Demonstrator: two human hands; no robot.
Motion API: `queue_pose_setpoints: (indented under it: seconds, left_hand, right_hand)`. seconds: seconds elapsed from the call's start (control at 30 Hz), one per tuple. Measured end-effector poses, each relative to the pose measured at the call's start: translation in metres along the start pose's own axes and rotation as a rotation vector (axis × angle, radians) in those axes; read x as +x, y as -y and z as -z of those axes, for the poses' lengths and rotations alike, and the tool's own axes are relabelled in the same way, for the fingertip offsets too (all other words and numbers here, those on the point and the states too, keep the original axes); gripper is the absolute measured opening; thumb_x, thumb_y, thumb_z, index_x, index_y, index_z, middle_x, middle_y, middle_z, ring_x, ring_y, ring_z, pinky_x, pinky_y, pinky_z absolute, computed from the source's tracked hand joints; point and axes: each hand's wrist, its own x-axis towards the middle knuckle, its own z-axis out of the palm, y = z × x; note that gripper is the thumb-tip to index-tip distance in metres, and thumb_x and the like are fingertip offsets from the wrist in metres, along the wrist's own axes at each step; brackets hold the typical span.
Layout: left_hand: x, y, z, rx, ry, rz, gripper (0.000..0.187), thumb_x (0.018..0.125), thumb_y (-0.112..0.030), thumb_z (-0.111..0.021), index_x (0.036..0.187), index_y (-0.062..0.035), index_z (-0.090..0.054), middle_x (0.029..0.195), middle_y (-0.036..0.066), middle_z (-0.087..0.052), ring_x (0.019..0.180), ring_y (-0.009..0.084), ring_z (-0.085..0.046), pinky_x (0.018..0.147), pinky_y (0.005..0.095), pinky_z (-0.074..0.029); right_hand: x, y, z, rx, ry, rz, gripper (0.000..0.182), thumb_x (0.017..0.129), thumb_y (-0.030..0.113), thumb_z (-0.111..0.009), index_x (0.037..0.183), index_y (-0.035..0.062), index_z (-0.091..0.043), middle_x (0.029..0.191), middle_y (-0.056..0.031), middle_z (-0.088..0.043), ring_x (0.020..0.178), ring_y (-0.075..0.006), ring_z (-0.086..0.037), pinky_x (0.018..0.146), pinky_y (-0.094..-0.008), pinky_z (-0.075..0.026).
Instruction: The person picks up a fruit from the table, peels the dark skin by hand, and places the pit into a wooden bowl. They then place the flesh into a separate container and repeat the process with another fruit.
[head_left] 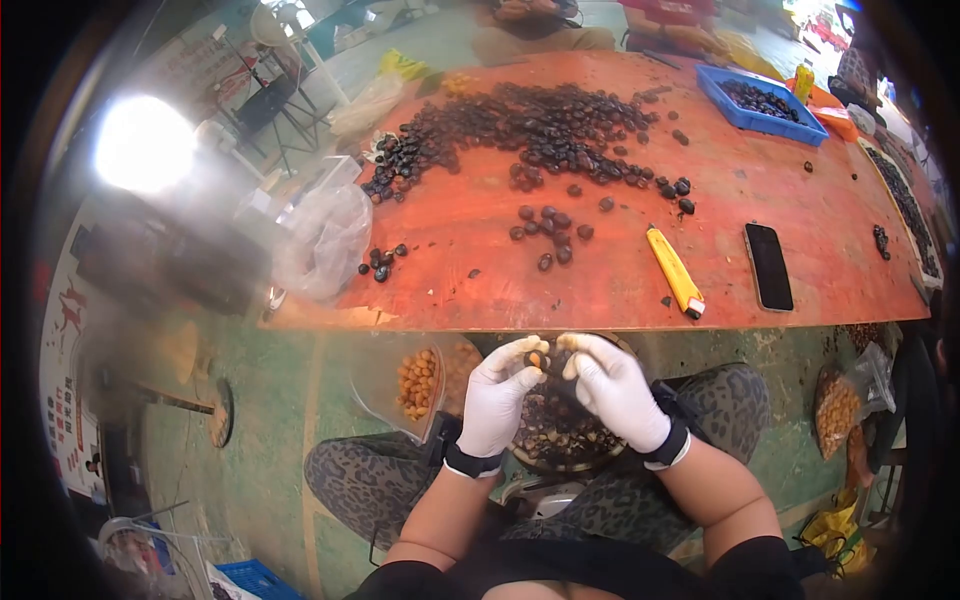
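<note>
My left hand [501,393], in a white glove, pinches a small dark nut [538,360] with an orange-brown patch showing. Close beside it on the right, my gloved right hand [612,388] has its thumb and fingers pressed together, and whatever is between them is too small to make out. Both hands are over a round container [565,440] of dark shell pieces between my knees. To the left of my left hand, a clear bag [388,412] contains orange-brown kernels [418,384].
On the red table [430,290] lie many dark nuts [540,125], a yellow cutter [674,270], a phone [768,266] and a plastic bag [325,240]. A blue tray [765,122] stands at the back right. People sit across the table.
</note>
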Motion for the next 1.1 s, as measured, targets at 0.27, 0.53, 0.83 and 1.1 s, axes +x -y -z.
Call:
queue_pose_setpoints:
  seconds: [0.27,0.53,0.83,1.1]
  left_hand:
    - [0.002,0.007,0.008,-0.119,-0.037,-0.098,0.036,0.074,0.014,-0.068,0.106,-0.0010,-0.061,0.111,0.007,-0.060,0.101,0.0164,-0.058,0.088,0.0285,-0.049]
    - [0.005,0.006,0.006,-0.127,-0.008,-0.143,0.033,0.072,0.017,-0.066,0.097,-0.0029,-0.060,0.107,0.007,-0.059,0.096,0.0171,-0.059,0.080,0.0282,-0.053]
    - [0.005,0.014,-0.003,-0.106,-0.025,-0.191,0.032,0.075,0.015,-0.065,0.099,-0.0040,-0.058,0.109,0.007,-0.057,0.099,0.0164,-0.057,0.086,0.0293,-0.049]
    - [0.002,0.006,-0.005,0.015,-0.076,-0.161,0.030,0.080,0.009,-0.065,0.107,-0.0017,-0.058,0.112,0.006,-0.057,0.103,0.0152,-0.055,0.091,0.0293,-0.046]
  right_hand:
    - [-0.006,-0.008,-0.013,-0.217,0.088,0.089,0.042,0.090,0.001,-0.055,0.132,0.0028,-0.046,0.094,-0.0053,-0.062,0.082,-0.0088,-0.055,0.076,-0.0237,-0.047]
    - [-0.002,-0.006,-0.012,-0.156,0.149,0.019,0.049,0.091,-0.001,-0.053,0.139,0.0037,-0.044,0.109,-0.0100,-0.062,0.086,-0.0097,-0.055,0.078,-0.0230,-0.046]
    - [-0.005,-0.025,-0.026,-0.504,-0.092,0.450,0.049,0.088,-0.006,-0.052,0.135,0.0057,-0.048,0.098,-0.0183,-0.060,0.091,-0.0296,-0.062,0.080,-0.0299,-0.048]
    - [-0.003,-0.023,-0.025,-0.451,-0.109,0.469,0.043,0.088,-0.005,-0.054,0.130,0.0036,-0.053,0.100,-0.0169,-0.062,0.091,-0.0267,-0.063,0.081,-0.0296,-0.050]
